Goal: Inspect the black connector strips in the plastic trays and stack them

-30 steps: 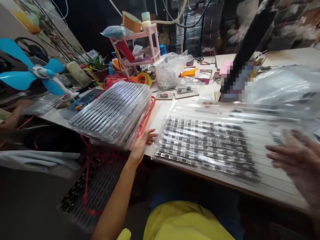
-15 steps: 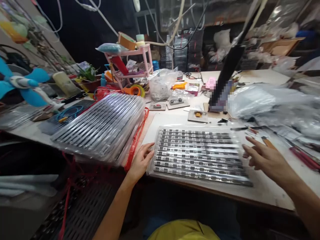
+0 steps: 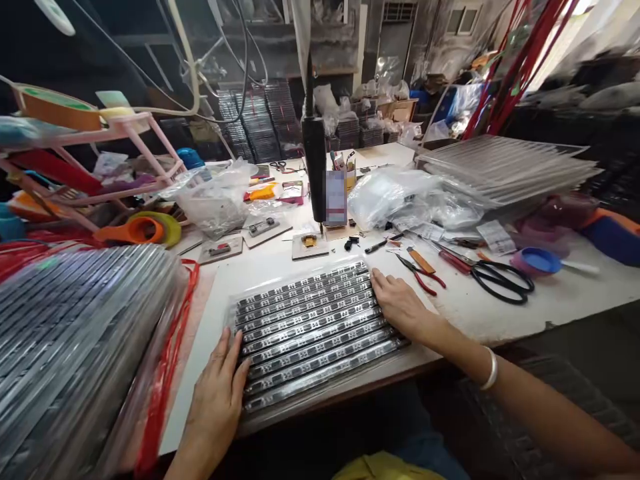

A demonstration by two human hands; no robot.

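We work at a white-topped desk [image 3: 590,293] whose near edge runs just before us. At its left end lies a stack of clear plastic trays with dark strips [image 3: 85,347]. Our piece, a clear plastic tray filled with rows of dark, silver-patterned strips [image 3: 315,327], lies along the near edge, right of that stack. The step in hand looks like squaring and steadying this tray. Our left hand [image 3: 215,393] has a wide grip, fingers spread at the tray's left edge; our right hand [image 3: 400,303] touches its right edge, and whether that grip pinches we cannot tell. Beyond the right hand lie black-handled scissors [image 3: 474,267], then smaller red-handled pliers [image 3: 417,272]. The next move, we judge, calls for even pressure from both sides, keeping the thin plastic level and its strips seated.
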